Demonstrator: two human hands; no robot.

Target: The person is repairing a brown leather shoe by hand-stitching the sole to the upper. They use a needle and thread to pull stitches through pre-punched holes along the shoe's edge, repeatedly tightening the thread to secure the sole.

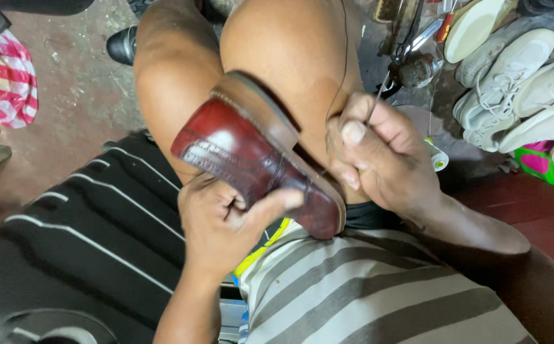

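head cam | looks steeply down, close on lap & knees | floor edges prob. blurred

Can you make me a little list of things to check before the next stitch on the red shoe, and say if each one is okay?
1. Dark red leather shoe resting steady against the knee: ok.
2. Left hand gripping the shoe from below, thumb on the upper: ok.
3. Right hand pinching the thin tool at the sole edge: ok.
4. Tool tip placed in the right spot: cannot tell, fingers hide it.
5. Thread running free over the knee: ok.
6. Fingertips away from the point: cannot tell.
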